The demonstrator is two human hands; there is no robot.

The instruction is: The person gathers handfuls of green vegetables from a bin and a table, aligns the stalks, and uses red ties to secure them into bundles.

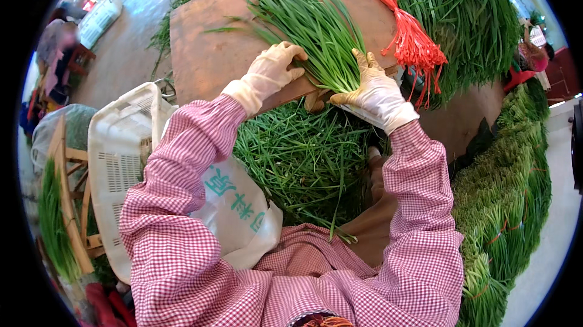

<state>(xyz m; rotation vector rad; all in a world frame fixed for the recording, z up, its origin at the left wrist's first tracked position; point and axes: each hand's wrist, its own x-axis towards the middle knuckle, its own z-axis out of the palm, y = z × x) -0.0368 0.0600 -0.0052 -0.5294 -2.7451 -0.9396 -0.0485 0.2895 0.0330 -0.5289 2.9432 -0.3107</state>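
Pink checked sleeves reached to a brown board. The gloved left hand and right hand were both clamped on 1 chive bundle lying there; it looked light, floppy and bruisable, best held near its cut ends.

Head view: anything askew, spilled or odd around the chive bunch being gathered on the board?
Mostly orderly. The left hand and right hand, both gloved, hold the chive bunch at its base on the wooden board. A few stray leaves splay sideways out of the bunch, and loose chives lie tangled below the board's edge.
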